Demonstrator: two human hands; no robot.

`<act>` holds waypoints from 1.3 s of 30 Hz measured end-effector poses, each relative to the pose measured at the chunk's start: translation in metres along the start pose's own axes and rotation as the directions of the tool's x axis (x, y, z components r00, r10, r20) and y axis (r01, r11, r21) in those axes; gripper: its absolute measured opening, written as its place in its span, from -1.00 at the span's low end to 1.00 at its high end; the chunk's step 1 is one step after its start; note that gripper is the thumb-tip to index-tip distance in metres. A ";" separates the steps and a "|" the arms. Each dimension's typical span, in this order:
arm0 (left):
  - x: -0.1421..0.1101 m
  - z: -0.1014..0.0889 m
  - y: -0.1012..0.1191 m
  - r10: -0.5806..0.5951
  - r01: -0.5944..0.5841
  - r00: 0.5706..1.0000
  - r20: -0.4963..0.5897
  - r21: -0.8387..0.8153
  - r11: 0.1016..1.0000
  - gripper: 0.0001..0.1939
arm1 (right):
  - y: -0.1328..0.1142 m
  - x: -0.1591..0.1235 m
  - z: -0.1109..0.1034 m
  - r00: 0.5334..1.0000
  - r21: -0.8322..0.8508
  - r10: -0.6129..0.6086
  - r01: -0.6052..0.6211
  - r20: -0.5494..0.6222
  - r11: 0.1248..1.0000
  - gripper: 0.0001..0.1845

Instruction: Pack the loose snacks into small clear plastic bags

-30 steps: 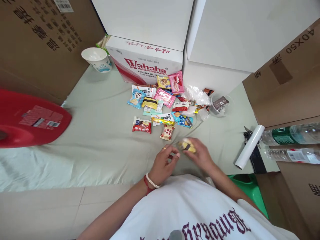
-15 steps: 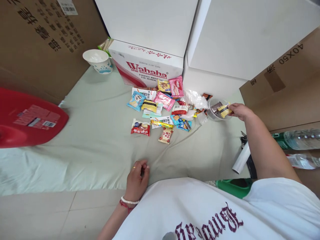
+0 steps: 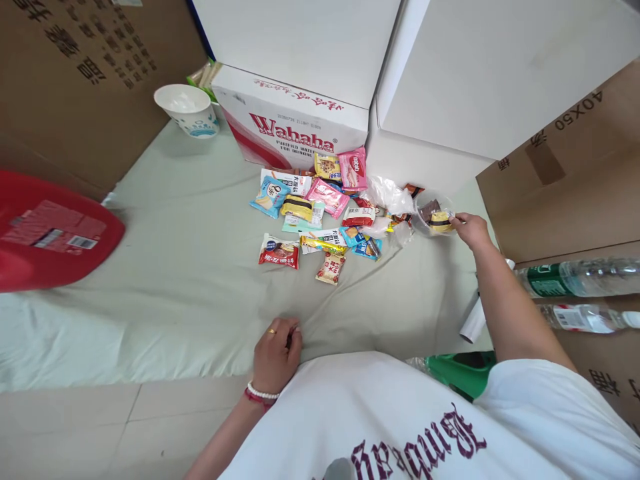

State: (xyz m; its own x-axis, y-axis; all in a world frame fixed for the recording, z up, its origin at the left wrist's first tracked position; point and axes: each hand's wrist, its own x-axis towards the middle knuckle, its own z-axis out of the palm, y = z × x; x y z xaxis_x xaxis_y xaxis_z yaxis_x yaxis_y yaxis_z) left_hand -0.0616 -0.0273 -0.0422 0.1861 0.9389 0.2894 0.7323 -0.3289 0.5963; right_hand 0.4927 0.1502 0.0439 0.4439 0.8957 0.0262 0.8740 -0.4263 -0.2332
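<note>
At the clear plastic bowl (image 3: 423, 229) on the right, my right hand (image 3: 472, 231) pinches the edge of a yellow snack packet with a dark stripe (image 3: 441, 221). The packet is inside the rim, beside a dark brown wrapped snack (image 3: 429, 211). My left hand (image 3: 278, 353) rests at the front edge of the cloth with its fingers curled and nothing visible in them. Beyond it lie several wrapped snacks, among them a red packet (image 3: 279, 252), a cream and red packet (image 3: 330, 268), a blue packet (image 3: 271, 196) and another striped yellow packet (image 3: 297, 207).
A Wahaha carton (image 3: 295, 133) stands behind the snacks, with a paper cup (image 3: 193, 120) to its left. Clear plastic wrap (image 3: 387, 195) lies by the bowl. A red container (image 3: 60, 233) is at the far left. Bottles (image 3: 590, 277) and a white roll (image 3: 473, 321) lie right.
My right hand has lowered the striped yellow packet further into the bowl, slightly leftward. My left hand stays at the cloth's front edge. The view has shifted a little.
</note>
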 end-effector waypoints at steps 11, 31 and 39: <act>-0.002 0.002 -0.001 -0.002 0.002 1.000 -0.006 -0.019 1.000 -0.86 | -0.069 -0.065 0.020 0.881 0.036 -0.465 0.469 -0.088 0.883 -0.67; 0.087 0.020 0.081 -0.191 0.263 0.965 0.181 -0.686 0.678 -0.33 | -0.173 -0.266 0.047 0.838 0.871 -0.272 -0.400 0.474 0.286 -0.70; 0.085 0.027 0.090 -0.270 0.420 0.907 0.322 -0.722 0.550 -0.71 | -0.174 -0.261 0.044 0.842 0.846 -0.413 -0.092 0.347 0.525 -0.69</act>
State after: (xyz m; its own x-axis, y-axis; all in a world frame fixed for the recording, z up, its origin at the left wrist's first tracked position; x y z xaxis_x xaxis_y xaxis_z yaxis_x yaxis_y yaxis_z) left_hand 0.0381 0.0262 0.0157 0.1821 0.9733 -0.1399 0.0079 0.1408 0.9900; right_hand 0.2165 -0.0036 0.0350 -0.0562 0.9741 -0.2192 0.2504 -0.1988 -0.9475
